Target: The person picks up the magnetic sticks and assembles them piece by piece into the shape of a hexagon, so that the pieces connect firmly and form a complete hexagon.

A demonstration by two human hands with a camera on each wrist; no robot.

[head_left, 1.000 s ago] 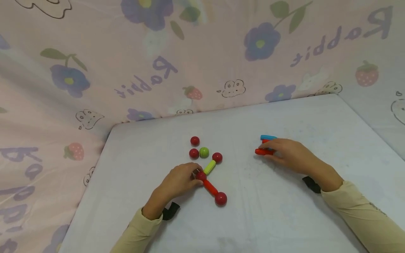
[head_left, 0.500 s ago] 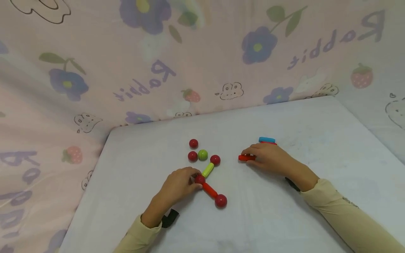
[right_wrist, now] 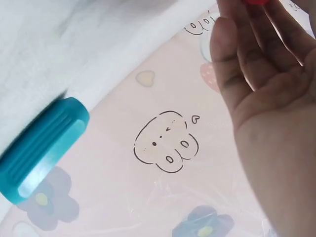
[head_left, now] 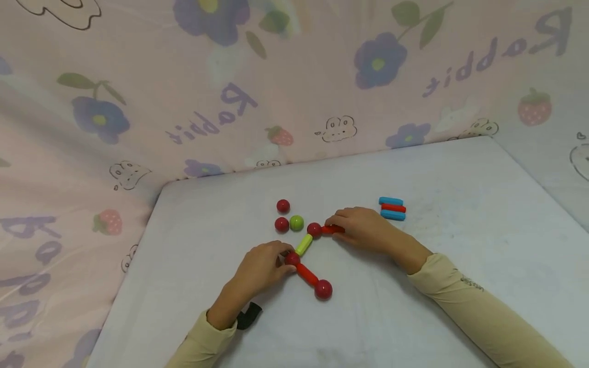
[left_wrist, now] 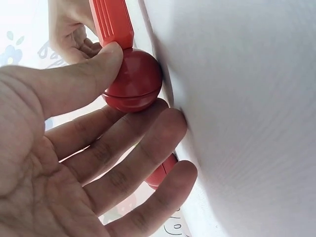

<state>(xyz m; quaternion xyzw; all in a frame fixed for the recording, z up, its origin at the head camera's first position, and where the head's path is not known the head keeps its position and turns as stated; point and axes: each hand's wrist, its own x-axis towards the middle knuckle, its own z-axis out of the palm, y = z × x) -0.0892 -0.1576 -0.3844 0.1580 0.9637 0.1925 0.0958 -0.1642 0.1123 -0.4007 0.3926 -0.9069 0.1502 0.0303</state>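
Note:
My left hand pinches a dark red ball between thumb and fingers; the left wrist view shows the ball with a grooved red rod set against it. From that ball, a red rod runs to another red ball, and a yellow-green rod runs to a third red ball. My right hand pinches one more red rod, whose left end meets that third ball. The fingers cover the rod's other end.
Behind the joined pieces lie two loose red balls and a green ball. Right of them, two blue rods and a red rod lie side by side on the white table. A printed curtain stands behind.
My right hand has taken a red rod from the pile on the right and carried it left to the upper red ball. My left hand keeps its hold on the ball.

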